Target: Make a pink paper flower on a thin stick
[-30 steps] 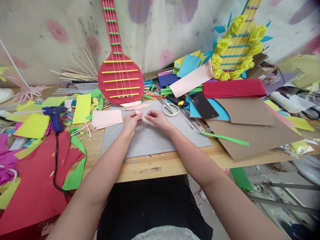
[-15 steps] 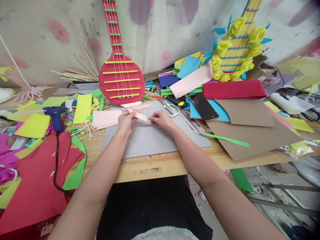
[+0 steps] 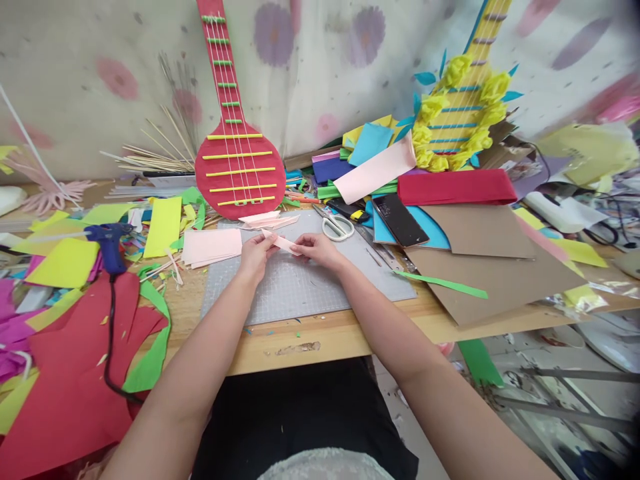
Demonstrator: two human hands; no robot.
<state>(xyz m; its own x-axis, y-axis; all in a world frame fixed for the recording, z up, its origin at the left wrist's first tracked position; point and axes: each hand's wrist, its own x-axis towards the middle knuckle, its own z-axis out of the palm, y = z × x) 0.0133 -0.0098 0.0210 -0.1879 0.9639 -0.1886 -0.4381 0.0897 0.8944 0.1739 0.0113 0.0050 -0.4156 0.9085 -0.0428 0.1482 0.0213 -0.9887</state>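
Between my two hands is a narrow folded strip of pale pink paper point(image 3: 283, 243). My left hand point(image 3: 257, 257) pinches its left end, and my right hand point(image 3: 316, 249) has its fingers closed on the right end. Both hands are above a grey cutting mat point(image 3: 285, 293). Just behind them lie several folded pale pink pieces point(image 3: 265, 220), close to the base of a red paper lute point(image 3: 241, 170) with yellow and green bars. A stack of pale pink paper sheets point(image 3: 212, 247) rests left of my left hand. White-handled scissors point(image 3: 338, 228) lie behind my right hand.
To the left are a blue glue gun point(image 3: 111, 248), red paper point(image 3: 80, 373) and yellow scraps. A phone point(image 3: 401, 220), brown cardboard point(image 3: 500, 280) and a red folded roll point(image 3: 456, 187) lie to the right. A yellow paper instrument point(image 3: 457, 113) with flowers stands behind.
My right hand has shifted slightly left and closer to my left hand along the pink strip. The whole view has moved a little. Both hands keep hold of the paper.
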